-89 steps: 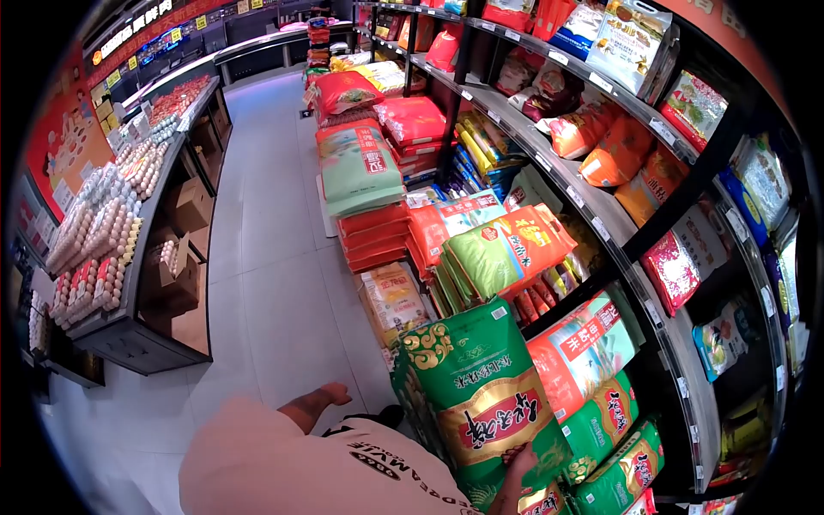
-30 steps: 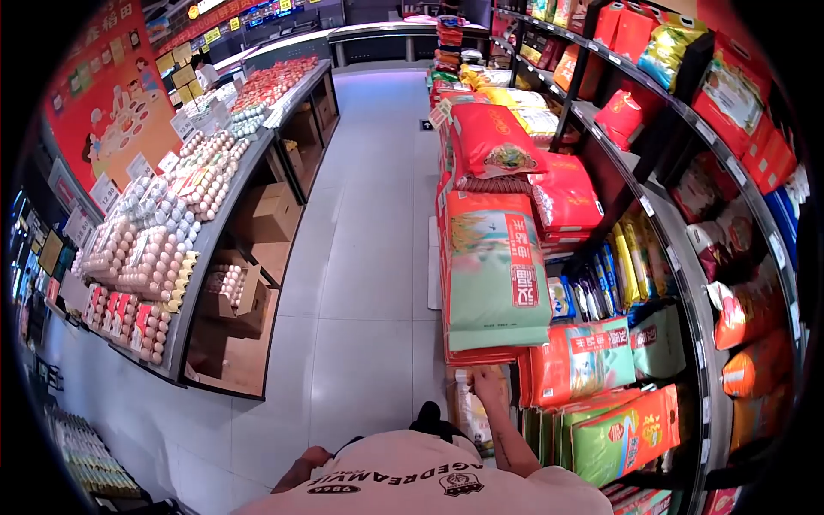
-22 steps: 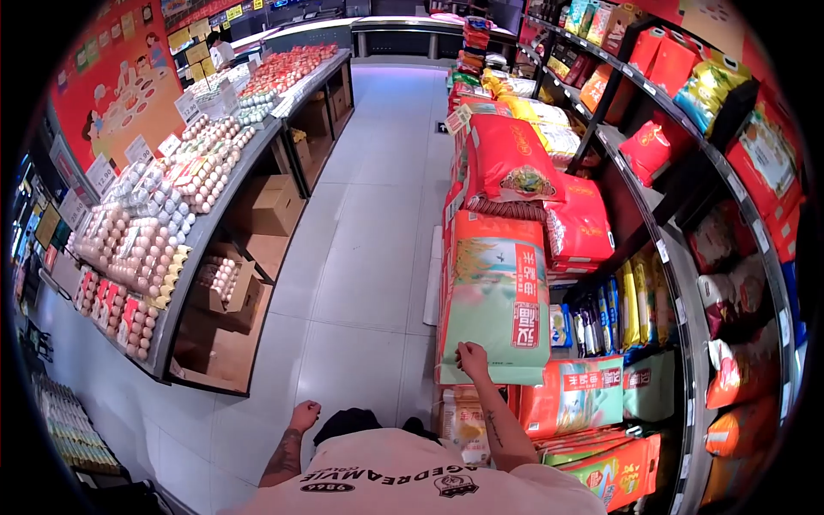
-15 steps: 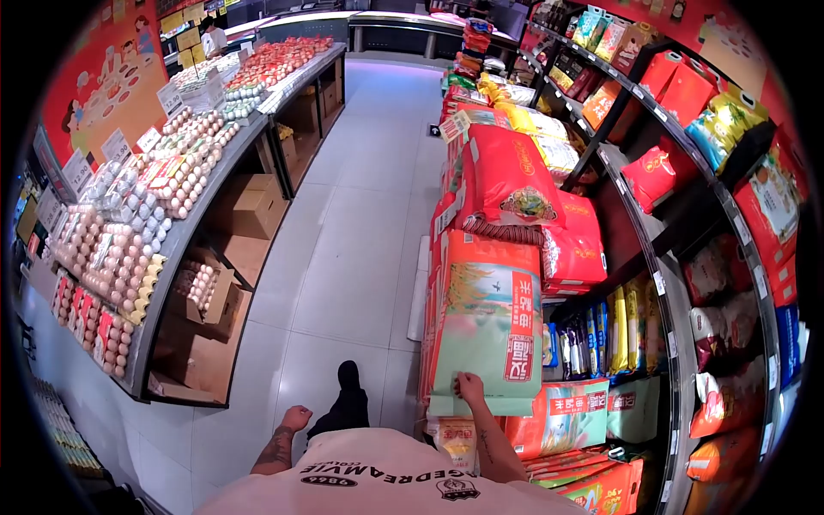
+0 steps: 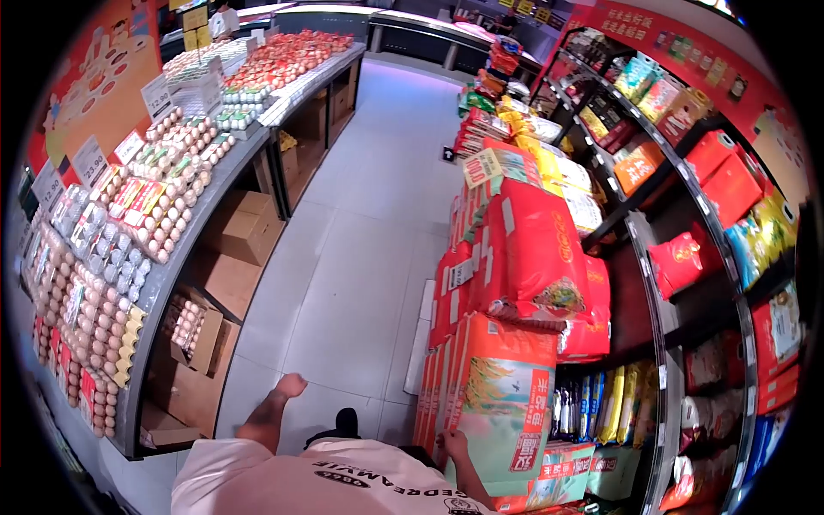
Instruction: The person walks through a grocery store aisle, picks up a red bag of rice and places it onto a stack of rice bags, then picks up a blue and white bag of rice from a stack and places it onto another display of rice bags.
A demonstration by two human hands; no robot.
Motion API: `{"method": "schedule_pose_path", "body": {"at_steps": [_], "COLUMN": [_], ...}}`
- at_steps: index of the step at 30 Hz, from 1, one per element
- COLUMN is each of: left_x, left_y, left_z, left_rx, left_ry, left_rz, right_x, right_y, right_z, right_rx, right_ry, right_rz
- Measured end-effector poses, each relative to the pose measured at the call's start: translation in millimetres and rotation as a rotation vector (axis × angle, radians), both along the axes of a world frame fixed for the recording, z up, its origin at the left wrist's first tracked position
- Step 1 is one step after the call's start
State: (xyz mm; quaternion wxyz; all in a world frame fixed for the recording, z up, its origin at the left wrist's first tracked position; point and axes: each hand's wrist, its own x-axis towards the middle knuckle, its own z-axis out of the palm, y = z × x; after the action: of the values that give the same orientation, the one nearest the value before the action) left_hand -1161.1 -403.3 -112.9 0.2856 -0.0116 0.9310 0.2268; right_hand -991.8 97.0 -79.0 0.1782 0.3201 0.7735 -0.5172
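You are standing in a grocery aisle between eggs and rice, your right hand reaching down at the near end of a stack on your right. Its fingers are curling loosely over the left edge of a red-and-green rice bag, which is lying face up on top of that stack; whether they are touching the plastic or pinching it, you cannot tell from this angle. Your left hand is hanging over the grey tiled floor, well apart from the bag, its fingers bending inward and holding nothing visible; how tightly they are closing is too small to tell.

Just beyond the rice bag, a plump red bag is lying on a taller pile, with a yellow price card standing behind it. Blue and yellow packets are standing between the rice bag and the black shelving, where a small red bag is sitting. Across the aisle, trays of eggs are covering a long table, a white sign reading 23.90 rising among them. Beneath, a closed cardboard box is sitting behind an open carton holding more eggs.
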Motion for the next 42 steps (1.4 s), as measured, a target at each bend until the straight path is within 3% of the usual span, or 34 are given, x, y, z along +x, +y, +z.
{"method": "schedule_pose_path", "body": {"at_steps": [4,10,12,16,19,20,22,23,24,26,29,32,34,38,42], "left_x": [-91,-127,-122,-87,-96,-107,-146,-159,-179,-227,-290,-353,-392,-491,-611], "left_y": [21,41,40,42,51,57,81,78,89,114,129,128,120,89,69], "left_z": [29,11,-11,-24,-14,-17,37,-1,1,23,4,0,-9,-39,-23], "left_rx": [0.23,0.25,-0.009,-0.129,-0.147,-0.102,-0.019,-0.016,0.07,0.116,0.165,0.124,0.08,0.002,0.035], "left_ry": [0.158,0.209,0.073,-0.268,-0.341,-0.329,-0.308,-0.311,-0.238,-0.12,-0.026,-0.115,-0.143,-0.183,-0.093], "left_rz": [0.195,0.16,-0.079,-0.048,0.018,0.156,0.423,0.417,0.491,0.472,0.349,0.258,0.177,0.018,0.002], "right_x": [-88,-214,-264,-388,-492,-524,-583,-607,-630,-678,-716,-730,-728,-746,-784], "right_y": [-10,18,32,49,74,82,105,114,126,159,191,221,202,197,204], "right_z": [27,12,-1,27,61,85,130,155,174,188,211,169,171,172,166], "right_rx": [-0.152,-0.171,-0.136,-0.105,0.024,0.043,0.232,0.275,0.322,0.523,1.016,1.314,1.532,1.499,1.554], "right_ry": [0.037,0.123,0.13,0.266,0.499,0.566,0.729,0.765,0.807,0.86,0.879,0.503,0.365,0.206,0.076], "right_rz": [0.035,0.1,0.127,0.206,0.248,0.235,0.232,0.172,0.109,0.052,0.022,0.019,0.153,0.079,-0.05]}}
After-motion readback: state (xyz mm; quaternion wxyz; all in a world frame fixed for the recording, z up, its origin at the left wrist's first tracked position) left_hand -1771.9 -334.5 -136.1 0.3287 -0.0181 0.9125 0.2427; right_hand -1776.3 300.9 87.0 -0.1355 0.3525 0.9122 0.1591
